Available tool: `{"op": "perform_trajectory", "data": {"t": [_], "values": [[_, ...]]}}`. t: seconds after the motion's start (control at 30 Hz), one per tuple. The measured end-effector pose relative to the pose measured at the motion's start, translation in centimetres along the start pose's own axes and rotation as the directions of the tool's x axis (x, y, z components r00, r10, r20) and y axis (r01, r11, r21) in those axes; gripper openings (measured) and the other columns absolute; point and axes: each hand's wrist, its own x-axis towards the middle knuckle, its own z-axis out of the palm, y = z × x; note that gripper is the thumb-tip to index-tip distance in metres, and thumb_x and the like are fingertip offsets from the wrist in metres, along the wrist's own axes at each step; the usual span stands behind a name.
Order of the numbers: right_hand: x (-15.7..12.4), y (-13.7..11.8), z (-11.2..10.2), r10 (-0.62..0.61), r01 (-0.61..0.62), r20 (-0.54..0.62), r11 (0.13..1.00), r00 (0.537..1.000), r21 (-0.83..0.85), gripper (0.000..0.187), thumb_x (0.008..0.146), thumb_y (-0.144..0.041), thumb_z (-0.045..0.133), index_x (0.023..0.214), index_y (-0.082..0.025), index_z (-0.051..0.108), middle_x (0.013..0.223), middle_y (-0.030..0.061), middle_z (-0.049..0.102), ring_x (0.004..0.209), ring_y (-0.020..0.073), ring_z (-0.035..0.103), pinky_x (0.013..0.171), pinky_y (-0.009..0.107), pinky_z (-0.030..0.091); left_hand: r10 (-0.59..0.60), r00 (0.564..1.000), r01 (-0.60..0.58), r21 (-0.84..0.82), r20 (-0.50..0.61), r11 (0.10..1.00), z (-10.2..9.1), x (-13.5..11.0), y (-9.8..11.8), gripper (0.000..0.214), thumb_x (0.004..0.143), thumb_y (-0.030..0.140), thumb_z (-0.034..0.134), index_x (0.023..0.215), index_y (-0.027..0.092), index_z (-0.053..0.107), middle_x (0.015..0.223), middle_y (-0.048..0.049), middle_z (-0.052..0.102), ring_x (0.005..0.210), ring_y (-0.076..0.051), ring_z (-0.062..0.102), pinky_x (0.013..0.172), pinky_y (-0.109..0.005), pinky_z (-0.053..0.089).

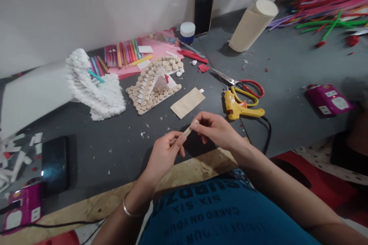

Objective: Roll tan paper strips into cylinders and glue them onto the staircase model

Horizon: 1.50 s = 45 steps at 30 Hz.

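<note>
My left hand [163, 154] and my right hand [214, 130] are held together over the dark grey work surface. Between their fingertips is a narrow strip of tan paper [186, 132], pinched at both ends and possibly being rolled. A flat piece of the same tan paper [187, 102] lies just beyond my hands. Nearest my right hand, past the paper, are a yellow hot glue gun [240, 108] and red-handled scissors [248, 89]. A thin metal bangle [130, 209] circles my left wrist.
Farther back stand a white fluffy paper model [96, 95], a model of small wooden discs [155, 84], and a tan paper tube [251, 26]. Coloured sticks [122, 55], pipe cleaners [324, 7], a phone [204, 2] and a black cable [266, 134] lie around.
</note>
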Motion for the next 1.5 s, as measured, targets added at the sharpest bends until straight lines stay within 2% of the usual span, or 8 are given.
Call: {"op": "perform_trajectory", "data": {"t": [0.17, 0.33, 0.5, 0.6, 0.73, 0.87, 1.3, 1.5], "values": [[0.0, 0.4, -0.5, -0.103, 0.102, -0.028, 0.994, 0.994, -0.03, 0.023, 0.085, -0.041, 0.065, 0.083, -0.019, 0.061, 0.079, -0.0015, 0.061, 0.062, 0.0093, 0.057, 0.059, 0.024, 0.046, -0.034, 0.999, 0.032, -0.071, -0.019, 0.997, -0.7, -0.1, -0.1, 0.027, 0.09, 0.044, 0.057, 0.08, 0.019, 0.058, 0.058, 0.0043, 0.063, 0.037, -0.007, 0.051, 0.042, -0.02, 0.038], [-0.3, 0.1, -1.3, -0.223, 0.219, 0.019, 0.935, 0.975, -0.278, 0.012, 0.087, -0.031, 0.062, 0.085, -0.019, 0.064, 0.082, 0.0008, 0.064, 0.074, 0.0134, 0.057, 0.067, 0.027, 0.045, -0.006, 0.997, 0.008, 0.03, -0.076, 1.0, -1.4, -0.2, -0.2, 0.026, 0.092, 0.042, 0.054, 0.079, 0.02, 0.06, 0.065, 0.0022, 0.067, 0.053, -0.012, 0.063, 0.056, -0.024, 0.047], [-0.4, -0.3, -2.1, -0.441, 0.468, 0.19, 0.699, 0.877, -0.541, 0.01, 0.088, -0.022, 0.058, 0.082, -0.018, 0.064, 0.089, 0.0062, 0.064, 0.087, 0.0187, 0.055, 0.081, 0.034, 0.044, 0.301, 0.942, -0.214, 0.425, -0.147, 0.879, -2.0, 0.1, -0.8, 0.019, 0.092, 0.034, 0.056, 0.086, 0.023, 0.071, 0.091, -0.0036, 0.069, 0.088, -0.02, 0.064, 0.077, -0.032, 0.047], [-0.5, -0.4, -2.4, -0.397, 0.449, 0.22, 0.694, 0.891, -0.563, 0.01, 0.088, -0.023, 0.056, 0.082, -0.018, 0.064, 0.087, 0.0054, 0.064, 0.085, 0.0181, 0.055, 0.078, 0.032, 0.044, 0.352, 0.928, -0.242, 0.52, -0.124, 0.819, -2.2, 0.2, -0.9, 0.019, 0.093, 0.03, 0.055, 0.092, 0.025, 0.074, 0.091, -0.0044, 0.067, 0.09, -0.021, 0.061, 0.079, -0.034, 0.043], [-0.8, -0.2, -2.9, -0.129, 0.228, 0.221, 0.829, 0.967, -0.511, 0.012, 0.089, -0.029, 0.056, 0.083, -0.02, 0.064, 0.076, -0.0007, 0.064, 0.068, 0.0128, 0.055, 0.064, 0.026, 0.041, 0.268, 0.96, -0.173, 0.579, -0.083, 0.797, -2.7, 0.2, -0.7, 0.016, 0.091, 0.032, 0.06, 0.084, 0.025, 0.072, 0.084, -0.0011, 0.069, 0.085, -0.02, 0.06, 0.083, -0.039, 0.037], [-0.8, 0.1, -3.0, 0.017, 0.106, 0.23, 0.853, 0.973, -0.511, 0.014, 0.087, -0.032, 0.059, 0.086, -0.021, 0.067, 0.072, -0.0014, 0.064, 0.063, 0.0122, 0.054, 0.058, 0.024, 0.039, 0.246, 0.969, -0.171, 0.656, -0.023, 0.735, -3.2, 0.5, -1.1, 0.019, 0.09, 0.033, 0.06, 0.076, 0.023, 0.069, 0.076, 0.0003, 0.067, 0.079, -0.02, 0.058, 0.081, -0.038, 0.033], [0.1, 1.2, -1.9, -0.101, 0.19, 0.161, 0.563, 0.982, -0.804, 0.006, 0.081, -0.017, 0.061, 0.081, -0.021, 0.066, 0.08, 0.0019, 0.067, 0.077, 0.0176, 0.058, 0.065, 0.027, 0.04, 0.314, 0.946, -0.262, 0.75, 0.075, 0.608, -4.1, 1.7, -1.9, 0.017, 0.093, 0.025, 0.059, 0.08, 0.023, 0.069, 0.086, 0.0003, 0.069, 0.086, -0.019, 0.06, 0.079, -0.038, 0.028], [0.1, 1.7, -2.3, -0.16, 0.297, 0.25, 0.534, 0.955, -0.792, 0.007, 0.087, -0.018, 0.06, 0.085, -0.019, 0.066, 0.083, 0.0044, 0.066, 0.082, 0.0184, 0.058, 0.071, 0.028, 0.043, 0.412, 0.894, -0.399, 0.729, 0.174, 0.556, -5.0, 2.4, -2.8, 0.018, 0.095, 0.025, 0.055, 0.083, 0.021, 0.068, 0.087, -0.0012, 0.071, 0.083, -0.018, 0.06, 0.079, -0.037, 0.031]]}}
